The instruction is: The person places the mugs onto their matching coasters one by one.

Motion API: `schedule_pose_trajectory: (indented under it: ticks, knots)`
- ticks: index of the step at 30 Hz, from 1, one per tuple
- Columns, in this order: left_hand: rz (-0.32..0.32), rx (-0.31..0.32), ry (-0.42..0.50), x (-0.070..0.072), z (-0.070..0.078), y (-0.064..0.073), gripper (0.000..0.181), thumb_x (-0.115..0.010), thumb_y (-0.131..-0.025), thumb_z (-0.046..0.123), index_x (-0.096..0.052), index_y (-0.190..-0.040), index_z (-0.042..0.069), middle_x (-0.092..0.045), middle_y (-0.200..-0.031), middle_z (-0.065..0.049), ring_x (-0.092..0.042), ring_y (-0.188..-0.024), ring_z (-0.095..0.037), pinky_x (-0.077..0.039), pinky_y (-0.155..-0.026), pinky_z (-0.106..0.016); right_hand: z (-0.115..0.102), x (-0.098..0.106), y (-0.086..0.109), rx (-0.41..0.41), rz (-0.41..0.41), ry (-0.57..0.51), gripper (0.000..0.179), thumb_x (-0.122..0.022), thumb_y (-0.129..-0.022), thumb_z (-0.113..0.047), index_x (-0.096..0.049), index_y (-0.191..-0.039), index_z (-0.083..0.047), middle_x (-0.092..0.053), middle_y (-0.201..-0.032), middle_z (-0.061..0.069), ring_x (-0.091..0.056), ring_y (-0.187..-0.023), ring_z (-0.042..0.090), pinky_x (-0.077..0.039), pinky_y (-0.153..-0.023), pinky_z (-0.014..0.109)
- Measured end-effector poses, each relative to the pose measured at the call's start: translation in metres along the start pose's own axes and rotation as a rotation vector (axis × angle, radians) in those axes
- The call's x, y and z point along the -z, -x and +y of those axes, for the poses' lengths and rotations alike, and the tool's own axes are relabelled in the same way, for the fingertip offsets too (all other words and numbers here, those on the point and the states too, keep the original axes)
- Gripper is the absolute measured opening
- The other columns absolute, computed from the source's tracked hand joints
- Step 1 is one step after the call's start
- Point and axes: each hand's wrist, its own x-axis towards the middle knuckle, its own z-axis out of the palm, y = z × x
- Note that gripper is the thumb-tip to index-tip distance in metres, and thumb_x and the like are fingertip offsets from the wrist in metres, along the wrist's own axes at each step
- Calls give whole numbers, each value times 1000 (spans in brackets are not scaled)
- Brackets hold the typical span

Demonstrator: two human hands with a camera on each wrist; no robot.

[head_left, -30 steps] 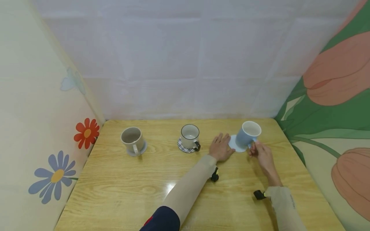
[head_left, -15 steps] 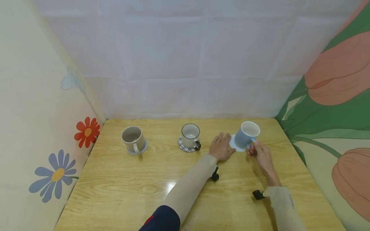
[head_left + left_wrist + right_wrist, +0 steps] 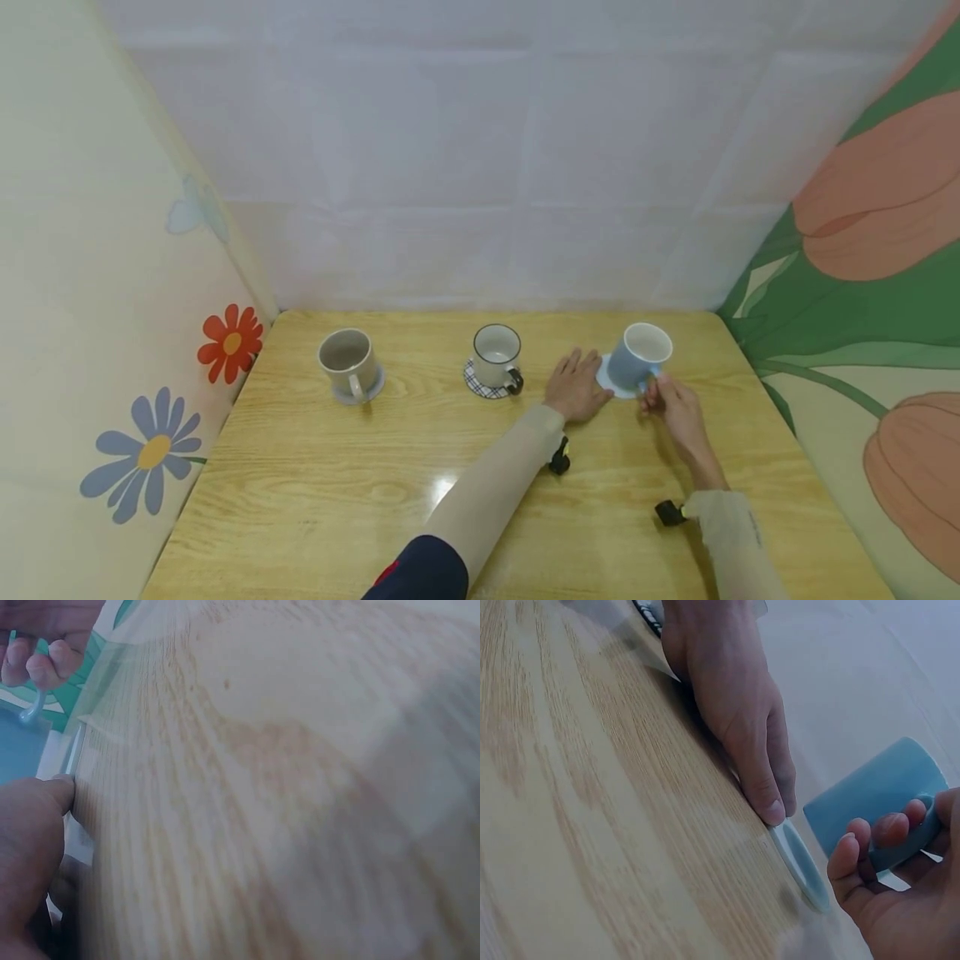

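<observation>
My right hand (image 3: 678, 408) grips the handle of a light blue mug (image 3: 633, 362) at the right of the table, fingers curled through it. In the right wrist view the mug (image 3: 877, 799) is held close over a pale blue round coaster (image 3: 801, 862), with a gap under its base. My left hand (image 3: 576, 387) lies with fingers spread on the table, its thumb at the coaster's left edge. The left wrist view shows that thumb (image 3: 56, 791) at the coaster's rim and, above, the right hand's fingers around the mug handle.
A white mug with black rim (image 3: 497, 354) stands on a checked coaster (image 3: 480, 387) left of my left hand. Farther left, a grey-beige mug (image 3: 347, 358) sits on a grey coaster (image 3: 372, 390). A white cloth (image 3: 480, 167) backs the wooden table (image 3: 315, 483); flowered panels flank it.
My right hand has brought the light blue mug slightly left, farther over its coaster. My left hand has kept its place at the coaster's edge. The other mugs stand as before.
</observation>
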Motion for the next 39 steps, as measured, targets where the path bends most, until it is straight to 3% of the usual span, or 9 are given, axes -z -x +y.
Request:
schedule_pose_trajectory:
  ticks: [7, 17, 20, 27, 34, 39]
  knots:
    - [13, -4, -15, -4, -2, -3, 77, -44, -107, 68, -28, -170, 28, -22, -178, 10, -14, -167, -18, -10, -136, -35, 3, -1, 0, 4, -2, -28, 52, -39, -117, -20, -41, -92, 25, -57, -80, 1, -60, -71, 13, -57, -63, 25]
    - [-17, 10, 10, 4, 2, 2, 76, -47, -107, 66, -28, -170, 27, -21, -179, 10, -13, -167, -18, -8, -136, -35, 7, -3, -1, -29, 9, -53, 46, -40, -117, -19, -54, -85, 10, -57, -79, 4, -61, -70, 14, -57, -63, 26]
    - [-20, 15, 36, 7, 4, 3, 76, -50, -106, 64, -30, -170, 27, -22, -178, 9, -12, -167, -18, -8, -136, -35, 7, -4, -1, -41, 10, -52, 48, -40, -117, -20, -51, -87, 16, -56, -79, 4, -61, -70, 14, -58, -63, 25]
    - [-5, 22, -18, 6, 4, 2, 76, -45, -107, 67, -28, -170, 29, -21, -178, 12, -12, -167, -16, -8, -136, -33, 6, -7, -2, -42, 11, -24, 50, -39, -117, -21, -48, -91, 20, -57, -80, 3, -60, -71, 14, -57, -63, 25]
    - [4, 26, -13, 6, 4, 1, 76, -47, -106, 66, -30, -170, 29, -23, -178, 11, -14, -167, -16, -9, -136, -32, 7, -7, -2, -39, 2, -20, 54, -38, -118, -20, -40, -97, 29, -56, -80, 2, -59, -71, 14, -56, -63, 25]
    - [16, 19, -36, 1, 2, 0, 76, -45, -106, 68, -29, -170, 30, -23, -178, 12, -15, -167, -16, -11, -136, -32, 9, -7, -2, -52, 0, -42, 53, -39, -118, -21, -43, -93, 26, -55, -80, 3, -59, -70, 14, -56, -62, 26]
